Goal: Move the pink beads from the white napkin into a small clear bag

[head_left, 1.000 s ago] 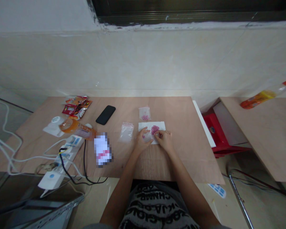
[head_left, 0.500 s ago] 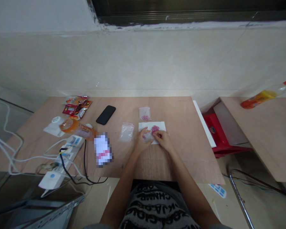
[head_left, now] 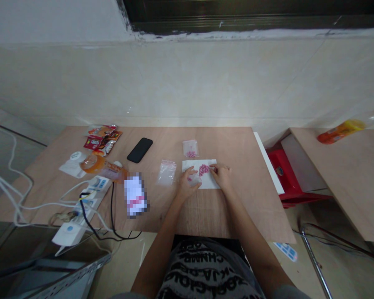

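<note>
Pink beads (head_left: pixel 203 170): on white paper (head_left: pixel 209 181) between the hands.
Left hand (head_left: pixel 188 183): open, resting on the paper.
Right hand (head_left: pixel 221 175): fingers curled beside the beads; grip unclear.

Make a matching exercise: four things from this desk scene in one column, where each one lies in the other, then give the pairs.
Things:
1. Black smartphone
2. Clear zip bag of pink beads
3. Heap of pink beads
4. Orange-and-yellow plastic bottle

Places:
A. On a white paper sheet, between the left hand and right hand
B. Lying on the separate light wooden table at right
C. On the light wooden desk, just beyond the sheet
D. Near the desk's far edge, left of the bags

Pairs: 1-D, 2-C, 3-A, 4-B
</note>
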`<act>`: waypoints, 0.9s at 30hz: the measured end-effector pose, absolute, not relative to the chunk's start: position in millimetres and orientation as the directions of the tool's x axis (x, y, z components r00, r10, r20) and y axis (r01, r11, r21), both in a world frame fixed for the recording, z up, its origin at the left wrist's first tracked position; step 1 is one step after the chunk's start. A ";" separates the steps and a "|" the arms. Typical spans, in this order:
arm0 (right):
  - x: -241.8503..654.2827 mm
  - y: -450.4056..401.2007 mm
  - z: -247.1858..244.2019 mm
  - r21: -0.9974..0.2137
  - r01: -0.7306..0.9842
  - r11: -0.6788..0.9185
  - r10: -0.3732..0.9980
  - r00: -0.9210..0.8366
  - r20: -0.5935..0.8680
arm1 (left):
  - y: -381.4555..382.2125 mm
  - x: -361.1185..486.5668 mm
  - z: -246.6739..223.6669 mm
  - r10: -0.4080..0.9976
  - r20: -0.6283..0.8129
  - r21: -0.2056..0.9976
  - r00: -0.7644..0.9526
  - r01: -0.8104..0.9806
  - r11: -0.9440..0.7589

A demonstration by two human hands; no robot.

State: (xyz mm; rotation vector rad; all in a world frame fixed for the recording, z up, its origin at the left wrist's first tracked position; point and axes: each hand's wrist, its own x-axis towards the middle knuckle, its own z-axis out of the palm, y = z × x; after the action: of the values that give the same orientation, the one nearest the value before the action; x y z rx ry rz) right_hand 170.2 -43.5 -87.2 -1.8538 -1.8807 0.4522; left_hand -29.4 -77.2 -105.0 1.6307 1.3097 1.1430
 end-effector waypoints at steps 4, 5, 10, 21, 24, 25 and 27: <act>169.2 -40.7 -87.5 -0.515 0.856 0.046 0.996 -0.003 0.084 | -77.8 -28.8 -104.0 0.983 0.171 0.934 0.070 0.305 -0.184; 169.1 -40.4 -87.3 -0.515 0.856 0.048 0.997 -0.006 0.082 | -78.0 -28.7 -104.0 0.983 0.169 0.935 0.070 0.303 -0.182; 168.6 -39.7 -87.2 -0.515 0.856 0.054 0.996 -0.010 0.087 | -78.3 -28.8 -104.5 0.981 0.175 0.934 0.078 0.301 -0.191; 168.3 -43.1 -85.7 -0.554 0.831 0.046 0.996 0.007 0.094 | -78.9 -28.8 -102.0 0.983 0.166 0.935 0.078 0.303 -0.182; 169.5 -44.6 -85.3 -0.579 0.815 0.038 0.995 0.024 0.099 | -78.7 -28.6 -102.3 0.982 0.172 0.936 0.073 0.299 -0.186; 169.6 -45.7 -85.1 -0.592 0.805 0.030 0.994 0.036 0.100 | -78.6 -28.6 -102.7 0.982 0.172 0.936 0.073 0.297 -0.186; 168.9 -49.1 -84.3 -0.626 0.779 0.017 0.994 0.057 0.098 | -78.2 -28.7 -103.9 0.982 0.174 0.936 0.075 0.299 -0.189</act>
State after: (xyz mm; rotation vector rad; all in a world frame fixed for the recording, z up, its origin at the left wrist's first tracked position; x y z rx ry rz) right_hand 168.9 -49.1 -84.3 -1.8107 -1.7701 0.5249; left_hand -28.7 -78.2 -103.9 1.6002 1.3037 1.1463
